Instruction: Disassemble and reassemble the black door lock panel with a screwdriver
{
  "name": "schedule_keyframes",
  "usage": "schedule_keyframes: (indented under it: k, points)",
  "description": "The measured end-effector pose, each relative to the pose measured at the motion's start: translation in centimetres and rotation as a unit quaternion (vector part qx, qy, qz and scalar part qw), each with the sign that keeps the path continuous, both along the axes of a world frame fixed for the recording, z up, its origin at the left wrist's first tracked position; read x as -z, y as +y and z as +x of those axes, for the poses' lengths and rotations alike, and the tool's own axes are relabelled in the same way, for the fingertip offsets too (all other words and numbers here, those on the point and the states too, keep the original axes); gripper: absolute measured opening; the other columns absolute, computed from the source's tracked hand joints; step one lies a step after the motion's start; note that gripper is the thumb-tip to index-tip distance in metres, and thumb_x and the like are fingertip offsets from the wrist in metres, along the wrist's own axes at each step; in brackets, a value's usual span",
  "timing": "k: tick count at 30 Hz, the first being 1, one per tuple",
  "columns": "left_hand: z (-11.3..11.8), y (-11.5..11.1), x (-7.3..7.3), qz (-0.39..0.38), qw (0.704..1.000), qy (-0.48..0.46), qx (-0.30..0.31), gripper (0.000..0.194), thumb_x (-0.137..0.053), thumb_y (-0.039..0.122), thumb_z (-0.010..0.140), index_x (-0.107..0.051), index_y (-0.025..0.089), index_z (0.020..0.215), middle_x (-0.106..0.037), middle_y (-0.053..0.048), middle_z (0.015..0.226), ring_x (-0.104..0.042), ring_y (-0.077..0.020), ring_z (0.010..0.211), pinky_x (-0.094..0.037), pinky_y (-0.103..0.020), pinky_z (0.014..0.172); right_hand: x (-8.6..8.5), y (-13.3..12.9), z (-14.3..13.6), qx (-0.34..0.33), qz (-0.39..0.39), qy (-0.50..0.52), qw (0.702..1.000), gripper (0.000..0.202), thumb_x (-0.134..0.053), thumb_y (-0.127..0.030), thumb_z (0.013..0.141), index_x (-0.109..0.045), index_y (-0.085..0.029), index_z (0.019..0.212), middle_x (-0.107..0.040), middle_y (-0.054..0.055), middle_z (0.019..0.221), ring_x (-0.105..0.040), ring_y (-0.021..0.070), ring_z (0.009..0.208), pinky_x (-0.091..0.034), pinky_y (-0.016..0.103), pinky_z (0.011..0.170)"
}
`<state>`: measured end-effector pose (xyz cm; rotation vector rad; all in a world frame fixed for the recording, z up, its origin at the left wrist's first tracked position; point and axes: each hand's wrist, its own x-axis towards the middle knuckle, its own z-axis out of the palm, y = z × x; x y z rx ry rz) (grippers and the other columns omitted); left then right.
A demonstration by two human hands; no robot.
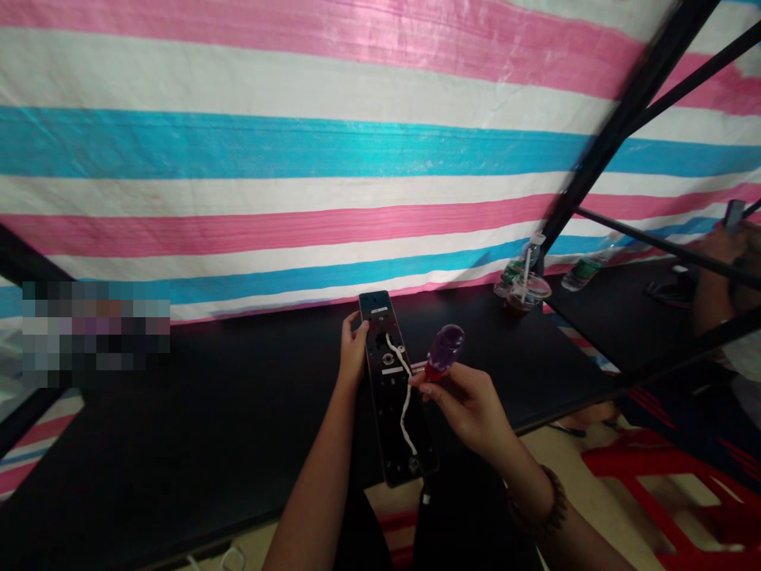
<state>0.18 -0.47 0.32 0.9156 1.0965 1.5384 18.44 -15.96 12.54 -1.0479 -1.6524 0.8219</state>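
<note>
A long dark panel, perhaps a device housing [389, 412], is tilted over the front edge of the black table. White cable [405, 420] runs along its face, among small holes and fittings. My left hand [353, 349] is closed around the panel's upper left edge. In my right hand [467, 400] is a screwdriver [445, 349] with a purple and red handle, pinched between thumb and fingers. Its shaft points left toward the panel; whether the tip touches anything is hard to see. A beaded bracelet [556, 500] circles my right wrist.
On the black table [238, 412], a plastic cup with a straw [526, 293] and clear bottles stand at the back right. Black metal bars [624, 127] frame the space before a striped sheet [297, 151]. Red stools [648, 468] and another person [719, 293] are at right.
</note>
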Motion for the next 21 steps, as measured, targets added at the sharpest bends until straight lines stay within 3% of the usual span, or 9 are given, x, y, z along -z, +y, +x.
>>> schedule_keyframes:
  k: [3,6,11,16,21]
  points:
    - [0.0,0.1,0.0,-0.002,1.000,-0.001,-0.001,0.056,-0.071,0.049,0.079,-0.054,0.022,0.126,-0.070,-0.003,0.088,-0.067,-0.0156,0.066,-0.050,-0.024,0.058,-0.6,-0.2,-0.1,-0.018,0.028,-0.044,0.998,0.021,-0.050,-0.026,0.100,-0.071,-0.020,0.100,-0.073,0.007,0.096,-0.068,0.0176,0.085,-0.053,0.030,0.079]
    - [0.0,0.0,-0.1,-0.004,1.000,0.000,0.000,0.057,-0.070,0.049,0.080,-0.054,0.022,0.127,-0.070,-0.003,0.088,-0.066,-0.0154,0.065,-0.050,-0.024,0.057,-0.4,0.0,-0.5,0.005,0.044,-0.055,0.998,0.014,-0.058,-0.027,0.096,-0.070,-0.020,0.093,-0.072,0.006,0.092,-0.067,0.0183,0.086,-0.052,0.030,0.080]
    - [-0.1,-0.2,-0.3,-0.006,1.000,0.003,-0.002,0.054,-0.070,0.047,0.080,-0.055,0.021,0.126,-0.069,-0.002,0.086,-0.065,-0.0147,0.064,-0.049,-0.023,0.055,0.7,0.4,-0.7,0.034,-0.007,0.018,0.999,0.013,-0.069,-0.031,0.090,-0.068,-0.019,0.085,-0.072,0.005,0.083,-0.066,0.0173,0.075,-0.053,0.026,0.069]
    - [0.0,0.0,-0.1,-0.007,1.000,-0.001,-0.003,0.057,-0.071,0.048,0.079,-0.054,0.022,0.127,-0.068,-0.002,0.085,-0.065,-0.0145,0.063,-0.049,-0.023,0.056,-0.1,0.2,-0.3,-0.009,0.006,-0.026,1.000,0.023,-0.049,-0.029,0.102,-0.070,-0.019,0.098,-0.073,0.007,0.093,-0.067,0.0166,0.081,-0.053,0.027,0.075]
    - [0.0,0.0,-0.2,-0.002,1.000,-0.002,-0.006,0.055,-0.071,0.047,0.080,-0.055,0.021,0.126,-0.069,-0.003,0.088,-0.066,-0.0150,0.066,-0.050,-0.024,0.058,0.2,0.2,-0.8,0.015,0.033,-0.030,0.999,0.011,-0.065,-0.029,0.093,-0.069,-0.020,0.089,-0.071,0.004,0.086,-0.066,0.0172,0.078,-0.052,0.027,0.073]
